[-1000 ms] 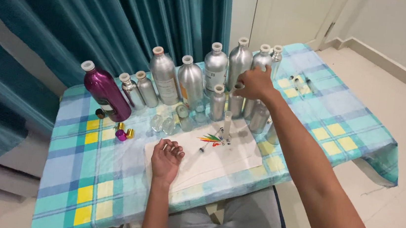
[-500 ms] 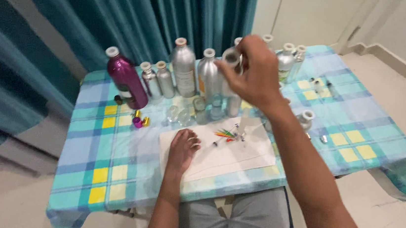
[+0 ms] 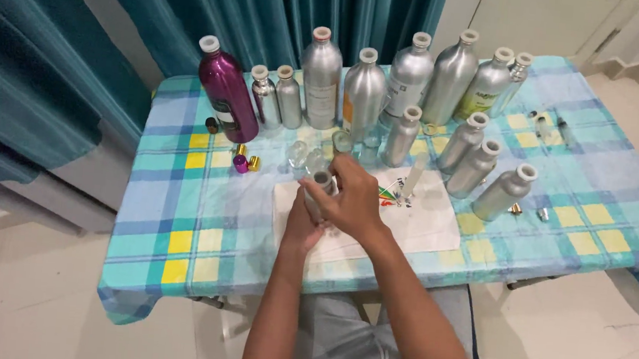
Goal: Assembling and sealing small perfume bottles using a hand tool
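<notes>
Near the table's (image 3: 176, 212) front edge, over a white sheet (image 3: 424, 229), both hands grasp one small silver bottle (image 3: 318, 191): left hand (image 3: 301, 224) steadying underneath, right hand (image 3: 353, 200) wrapped around its neck.

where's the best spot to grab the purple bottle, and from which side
Take the purple bottle around its wide lower body, coming from its left, where no other bottle stands. It stands upright and tapers to a narrow white-capped neck; small silver bottles crowd its right.
</notes>
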